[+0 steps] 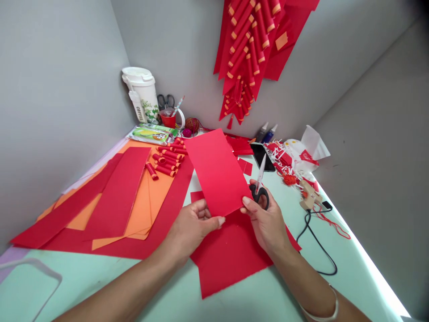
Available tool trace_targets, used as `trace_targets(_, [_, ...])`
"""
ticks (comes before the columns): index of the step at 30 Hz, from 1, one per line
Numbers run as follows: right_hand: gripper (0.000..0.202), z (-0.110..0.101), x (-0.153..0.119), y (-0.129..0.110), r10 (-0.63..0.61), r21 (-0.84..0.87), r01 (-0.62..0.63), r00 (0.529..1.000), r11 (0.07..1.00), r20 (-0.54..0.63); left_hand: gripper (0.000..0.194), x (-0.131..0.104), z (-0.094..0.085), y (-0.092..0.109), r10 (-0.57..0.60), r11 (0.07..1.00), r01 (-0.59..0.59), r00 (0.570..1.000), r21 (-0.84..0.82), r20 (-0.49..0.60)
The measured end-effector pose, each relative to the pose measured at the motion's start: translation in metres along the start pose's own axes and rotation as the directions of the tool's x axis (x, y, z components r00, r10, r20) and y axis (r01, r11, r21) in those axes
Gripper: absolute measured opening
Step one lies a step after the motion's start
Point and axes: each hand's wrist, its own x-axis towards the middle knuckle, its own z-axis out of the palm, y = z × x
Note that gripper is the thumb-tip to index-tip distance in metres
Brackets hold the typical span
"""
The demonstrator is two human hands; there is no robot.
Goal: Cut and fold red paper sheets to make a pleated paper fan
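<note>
A red paper rectangle is held up in front of me by its lower edge. My left hand pinches its bottom left part between thumb and fingers. At its lower right corner, my right hand grips the paper with thumb and fingers. Black-handled scissors also sit in my right hand, blades pointing up and away. Under both hands lie larger red sheets on the pale green table.
Left are red strips, orange sheets and small red rolls. Behind stand a white cup and a red cup. Right are a phone, paper scraps and a black cable. Red decorations hang on the wall.
</note>
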Motion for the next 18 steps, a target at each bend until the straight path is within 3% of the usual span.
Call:
trace_targets(4, [0.042,-0.002,0.006,-0.005,-0.016,0.069,0.020,0.998,0.997,-0.066,0.024,0.000,-0.003,0.001,0.007,0.996,-0.001,0.998,0.084,-0.070])
trace_targets(8, [0.043,-0.006,0.013,-0.007,0.011,0.188,0.006,0.996,0.982,-0.090,0.021,0.000,-0.005,0.002,0.020,0.995,-0.013,0.997,0.102,-0.075])
trace_targets(13, [0.036,-0.003,0.009,-0.001,0.109,0.271,-0.096,0.994,0.958,-0.032,0.004,0.003,-0.009,0.000,0.064,0.997,-0.064,0.998,-0.031,-0.022])
trace_targets(18, [0.031,0.001,0.004,0.005,0.116,0.210,-0.108,0.993,0.972,-0.022,0.024,0.002,-0.010,0.000,0.080,0.994,-0.076,0.996,-0.078,0.043])
